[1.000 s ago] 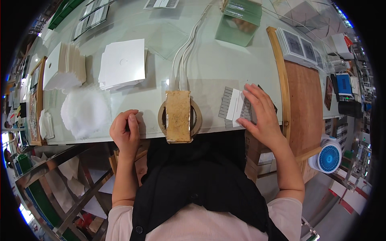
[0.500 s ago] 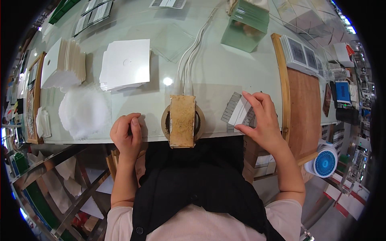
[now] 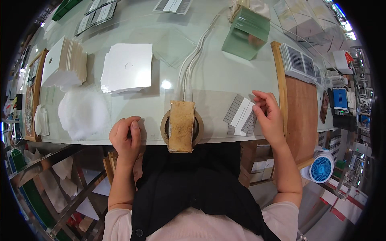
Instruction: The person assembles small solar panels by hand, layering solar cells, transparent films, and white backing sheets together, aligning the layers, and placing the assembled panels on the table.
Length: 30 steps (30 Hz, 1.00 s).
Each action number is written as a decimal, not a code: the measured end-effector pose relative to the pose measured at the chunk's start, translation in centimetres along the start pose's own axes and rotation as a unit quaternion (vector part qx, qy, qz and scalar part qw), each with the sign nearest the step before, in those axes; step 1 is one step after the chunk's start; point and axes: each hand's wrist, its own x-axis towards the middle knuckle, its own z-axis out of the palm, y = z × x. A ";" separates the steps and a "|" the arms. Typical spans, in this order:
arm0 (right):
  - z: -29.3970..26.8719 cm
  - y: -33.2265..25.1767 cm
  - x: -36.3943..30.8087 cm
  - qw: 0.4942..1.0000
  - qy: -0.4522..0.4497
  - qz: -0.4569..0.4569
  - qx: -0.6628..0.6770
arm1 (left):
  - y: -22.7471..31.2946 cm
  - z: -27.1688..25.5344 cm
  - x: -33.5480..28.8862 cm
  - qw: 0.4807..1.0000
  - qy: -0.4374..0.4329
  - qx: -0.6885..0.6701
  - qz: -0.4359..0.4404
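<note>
Striped card (image 3: 241,115) near table edge (image 3: 221,141), room leftward, right hand (image 3: 270,117) loosely parted alongside, left hand (image 3: 124,135) curled together

Head fisheye cam looks down w/ wide view of tbl (image 3: 229,76).

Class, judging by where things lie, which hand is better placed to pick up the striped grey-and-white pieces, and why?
Probably the right hand: it is close beside the striped pieces, thumb toward their edge. The left hand is loosely curled, farther off, beyond the tan block.
</note>
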 end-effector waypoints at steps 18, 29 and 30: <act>-2.7 1.1 0.7 0.974 -0.010 0.088 0.211 | 0.5 0.4 0.2 0.999 0.017 -0.013 -0.024; -0.8 -0.2 -4.4 0.954 0.109 -0.057 -0.275 | 0.4 -0.1 0.4 0.999 0.028 0.023 0.024; -0.3 -0.4 -4.5 0.951 0.102 -0.059 -0.286 | 0.3 -0.1 0.5 0.999 0.027 0.018 0.030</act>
